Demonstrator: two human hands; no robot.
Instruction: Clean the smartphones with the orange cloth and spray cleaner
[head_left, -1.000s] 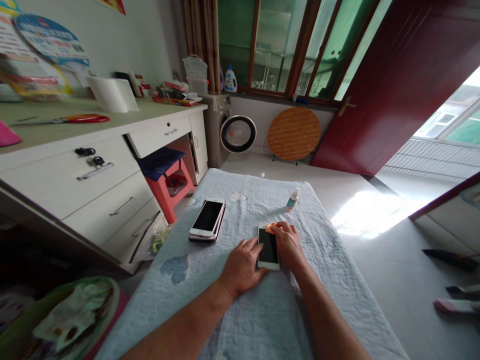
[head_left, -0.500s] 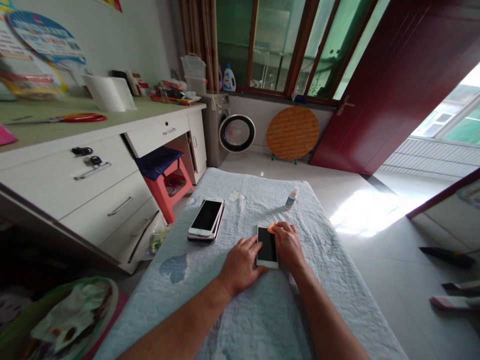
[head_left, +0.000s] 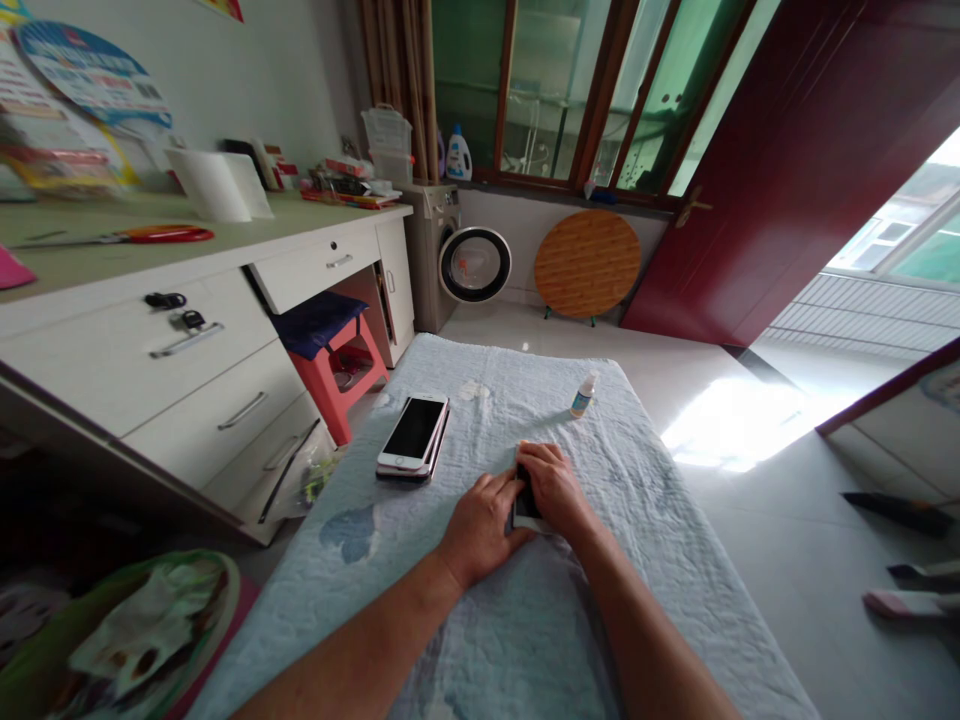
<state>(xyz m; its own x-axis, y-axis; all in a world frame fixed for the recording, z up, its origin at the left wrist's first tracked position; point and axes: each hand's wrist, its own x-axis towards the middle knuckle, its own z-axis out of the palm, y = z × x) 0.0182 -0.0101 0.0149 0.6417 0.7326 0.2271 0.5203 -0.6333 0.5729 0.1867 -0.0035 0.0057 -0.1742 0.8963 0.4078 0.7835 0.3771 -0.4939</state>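
A white phone with a dark screen (head_left: pixel 524 505) lies on the light blue quilted cloth (head_left: pixel 480 640), partly covered by both hands. My left hand (head_left: pixel 480 525) grips its left edge, thumb at the bottom corner. My right hand (head_left: pixel 553 485) is over the top and right part of the screen, its fingers pressed on a small orange piece (head_left: pixel 523 443), of which only a sliver shows at the fingertips. To the left, a white phone (head_left: pixel 412 432) rests on top of a stack of phones. A small spray bottle (head_left: pixel 583 395) stands upright beyond my right hand.
At the left is a desk with drawers (head_left: pixel 214 390), with a red stool (head_left: pixel 341 380) by it. A lined bin (head_left: pixel 225 600) with waste is at the lower left. A washing machine (head_left: pixel 427 250) with its door open stands behind the cloth.
My right hand has moved left across the phone's screen with the orange piece, now covering more of the screen. My left hand stays at the phone's left edge.
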